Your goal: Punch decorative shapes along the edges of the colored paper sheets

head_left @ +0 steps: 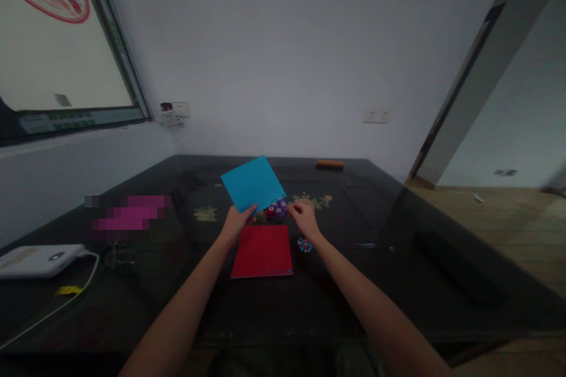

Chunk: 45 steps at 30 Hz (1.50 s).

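My left hand (241,221) grips a blue square sheet (253,182) by its near corner, thumb on top, and the sheet is tilted above the table. Small dots show along the sheet's right-hand lower edge. Close to that edge is my right hand (304,217), its fingers pinched together; whatever is between them is too small to make out. Small purple and red things with eye-like spots (277,209) sit between the hands. Below lies a red square sheet (262,248) with a row of small dots by its near edge. A small pile of blue, red and white bits (305,244) lies near my right wrist.
On the left of the dark glossy table (354,283) lie a white device (42,260) with a cable (91,275) and a blurred pink item (130,213). An orange-brown bar (330,164) lies at the back. A long black object (457,268) lies at right.
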{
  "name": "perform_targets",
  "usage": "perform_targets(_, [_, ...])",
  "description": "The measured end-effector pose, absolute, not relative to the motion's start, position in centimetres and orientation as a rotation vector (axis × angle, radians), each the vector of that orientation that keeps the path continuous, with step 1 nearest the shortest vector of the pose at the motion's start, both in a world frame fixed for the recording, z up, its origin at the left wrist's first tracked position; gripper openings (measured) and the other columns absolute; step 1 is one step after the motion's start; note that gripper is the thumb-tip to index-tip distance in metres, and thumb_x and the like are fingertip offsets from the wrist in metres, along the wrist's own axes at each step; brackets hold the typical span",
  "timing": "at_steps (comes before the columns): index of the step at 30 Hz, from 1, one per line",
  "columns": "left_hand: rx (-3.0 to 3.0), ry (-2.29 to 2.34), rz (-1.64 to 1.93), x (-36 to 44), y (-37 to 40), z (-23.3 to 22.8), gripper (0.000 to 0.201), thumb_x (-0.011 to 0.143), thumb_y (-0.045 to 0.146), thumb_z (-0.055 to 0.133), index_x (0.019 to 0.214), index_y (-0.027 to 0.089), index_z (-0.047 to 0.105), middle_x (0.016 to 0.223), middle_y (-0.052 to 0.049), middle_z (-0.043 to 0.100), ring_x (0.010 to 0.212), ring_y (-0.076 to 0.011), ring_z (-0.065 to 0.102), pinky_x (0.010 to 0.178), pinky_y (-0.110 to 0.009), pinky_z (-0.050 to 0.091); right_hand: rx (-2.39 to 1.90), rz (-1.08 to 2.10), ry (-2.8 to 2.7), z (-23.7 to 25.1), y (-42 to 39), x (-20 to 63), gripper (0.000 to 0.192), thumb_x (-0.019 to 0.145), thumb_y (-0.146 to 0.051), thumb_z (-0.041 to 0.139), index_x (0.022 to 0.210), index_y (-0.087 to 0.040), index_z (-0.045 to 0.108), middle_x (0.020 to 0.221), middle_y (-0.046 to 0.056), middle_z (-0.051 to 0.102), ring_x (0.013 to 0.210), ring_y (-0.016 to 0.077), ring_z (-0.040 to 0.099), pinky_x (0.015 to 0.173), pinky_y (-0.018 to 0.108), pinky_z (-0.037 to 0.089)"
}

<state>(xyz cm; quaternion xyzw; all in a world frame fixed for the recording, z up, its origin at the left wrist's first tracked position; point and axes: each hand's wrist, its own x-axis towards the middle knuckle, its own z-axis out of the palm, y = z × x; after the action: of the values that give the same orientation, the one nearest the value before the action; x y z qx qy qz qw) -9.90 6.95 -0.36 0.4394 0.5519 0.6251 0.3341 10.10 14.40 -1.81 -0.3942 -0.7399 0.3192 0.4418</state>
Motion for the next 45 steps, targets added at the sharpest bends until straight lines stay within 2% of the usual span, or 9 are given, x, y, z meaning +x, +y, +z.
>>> perform_targets(3, [1.037,1.419,1.713,-10.6,7.2,-0.5,0.032,0.058,0.042,0.074,0.065,0.013,0.062,0.054,-0.002,0.062,0.046,-0.0124,0.053,0.049,-0.023,0.040,-1.130,0.550,-2.037,-1.6,14.7,8.5,0.018,0.081,-0.028,0.054,0.080,-0.016,0.067,0.077,0.005,0.065,0.073,0.0156,0.057,0.065,0.025,0.038])
perform_targets(6, [0.955,1.364,1.746,-10.7,7.3,-0.5,0.035,0.056,0.042,0.075,0.069,0.012,0.063,0.056,-0.001,0.063,0.046,-0.0109,0.052,0.049,-0.023,0.040,-1.258,0.312,-2.195,-1.1,14.7,6.9,0.016,0.082,-0.029,0.057,0.088,-0.019,0.068,0.092,0.007,0.064,0.087,0.0179,0.057,0.074,0.026,0.039])
perform_targets(13, [0.926,1.242,1.759,-10.0,6.9,0.0,0.039,0.055,0.043,0.077,0.071,0.012,0.061,0.060,-0.001,0.063,0.047,-0.0090,0.050,0.046,-0.021,0.036,-1.438,-0.092,-2.289,-1.0,14.2,4.5,0.040,0.079,-0.046,0.061,0.103,-0.014,0.064,0.108,0.015,0.059,0.105,0.0278,0.048,0.085,0.038,0.037])
perform_targets(18, [0.896,1.251,1.746,-9.9,6.9,-0.1,0.037,0.055,0.041,0.077,0.073,0.012,0.061,0.062,-0.002,0.065,0.048,-0.0092,0.052,0.048,-0.021,0.038,-1.454,-0.132,-2.310,-1.9,14.3,3.4,0.041,0.078,-0.051,0.060,0.095,-0.014,0.067,0.114,0.017,0.057,0.109,0.0305,0.044,0.086,0.041,0.035])
perform_targets(24, [0.897,1.243,1.748,-9.4,6.7,0.4,0.036,0.053,0.038,0.078,0.071,0.013,0.060,0.060,0.001,0.063,0.047,-0.0088,0.050,0.047,-0.021,0.036,-1.463,-0.093,-2.313,-2.0,14.1,2.8,0.041,0.079,-0.047,0.060,0.102,-0.014,0.065,0.117,0.018,0.055,0.111,0.0305,0.042,0.086,0.042,0.033])
perform_targets(33, [0.945,1.250,1.730,-9.1,6.6,0.4,0.037,0.052,0.039,0.079,0.070,0.012,0.061,0.061,-0.001,0.064,0.047,-0.0088,0.049,0.047,-0.022,0.036,-1.379,-0.086,-2.267,-0.8,13.6,4.0,0.034,0.080,-0.044,0.059,0.097,-0.014,0.064,0.110,0.017,0.058,0.107,0.0295,0.046,0.086,0.040,0.035])
perform_targets(37, [0.945,1.271,1.716,-8.9,6.6,0.4,0.037,0.054,0.038,0.079,0.075,0.011,0.064,0.064,-0.003,0.066,0.050,-0.0097,0.052,0.049,-0.022,0.039,-1.206,0.207,-2.221,-0.2,13.5,6.1,0.030,0.081,-0.043,0.058,0.089,-0.015,0.061,0.096,0.013,0.063,0.095,0.0258,0.055,0.082,0.038,0.039])
perform_targets(41, [0.950,1.283,1.731,-7.8,6.6,0.2,0.038,0.053,0.036,0.080,0.079,0.012,0.065,0.067,-0.004,0.068,0.051,-0.0114,0.055,0.049,-0.023,0.040,-0.909,0.923,-1.874,-0.4,12.6,9.1,0.030,0.074,-0.045,0.064,0.080,-0.019,0.050,0.081,0.004,0.064,0.076,0.0197,0.062,0.070,0.032,0.046])
perform_targets(45, [0.979,1.216,1.681,-5.1,6.7,0.0,0.035,0.056,0.036,0.079,0.078,0.013,0.065,0.068,-0.004,0.069,0.051,-0.0126,0.056,0.050,-0.024,0.041,-0.783,1.472,-1.441,-0.3,10.6,12.6,0.042,0.061,-0.042,0.074,0.082,-0.021,0.045,0.081,0.002,0.066,0.071,0.0206,0.067,0.060,0.030,0.049])
